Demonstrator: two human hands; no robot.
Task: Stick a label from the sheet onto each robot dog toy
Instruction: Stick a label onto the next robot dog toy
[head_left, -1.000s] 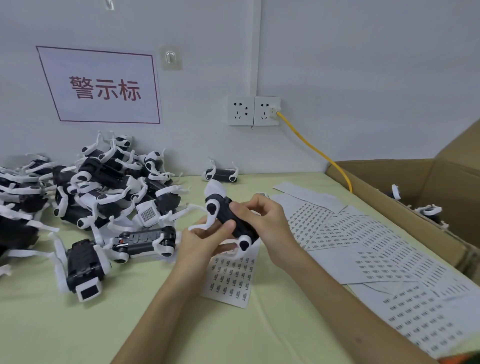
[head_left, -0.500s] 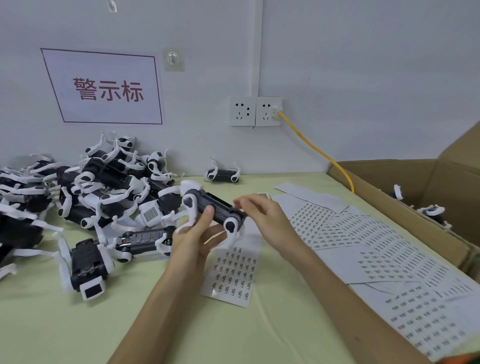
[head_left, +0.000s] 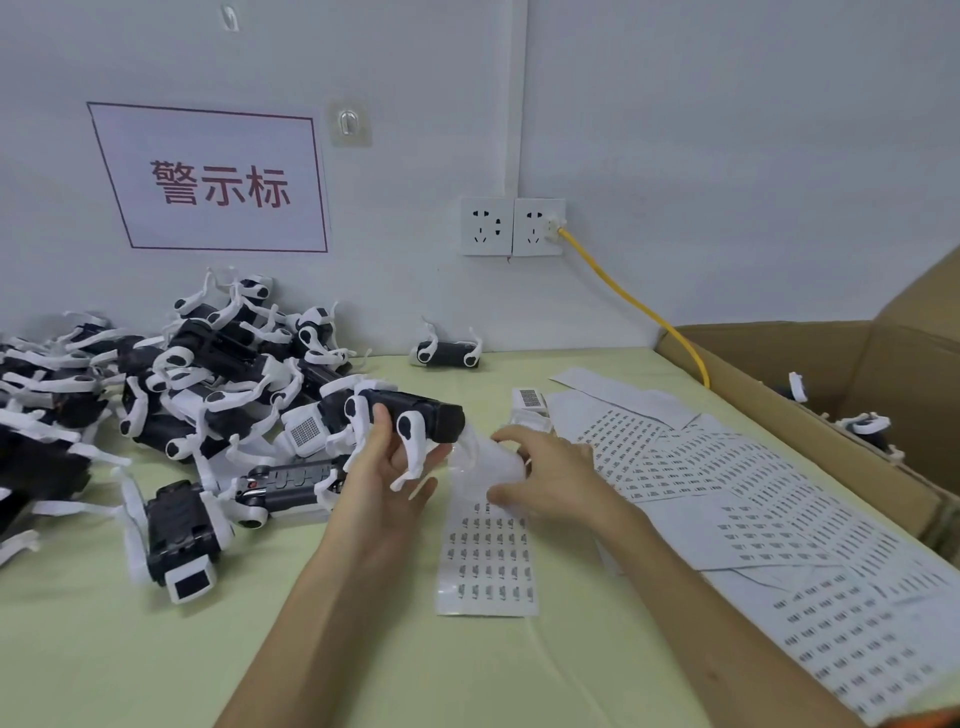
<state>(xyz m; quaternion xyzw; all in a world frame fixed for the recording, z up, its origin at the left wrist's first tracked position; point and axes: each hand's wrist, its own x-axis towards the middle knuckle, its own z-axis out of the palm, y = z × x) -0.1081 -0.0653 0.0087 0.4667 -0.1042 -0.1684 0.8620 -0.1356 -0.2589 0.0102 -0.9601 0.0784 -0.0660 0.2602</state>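
Up above the table (head_left: 156, 665), a dog toy (head_left: 410, 415) is sitting in the left hand (head_left: 387, 483), fingers curling round it. The right hand (head_left: 545, 475) is lying on the label sheet (head_left: 488, 566) just beside, fingers bent, pinching at its top edge. More sheets (head_left: 727, 493) are spreading rightward to a cardboard box (head_left: 831, 374). Toys are piling (head_left: 197, 384) at left under a wall sign (head_left: 218, 179); sockets (head_left: 511, 226) are feeding a yellow cable (head_left: 634, 306).
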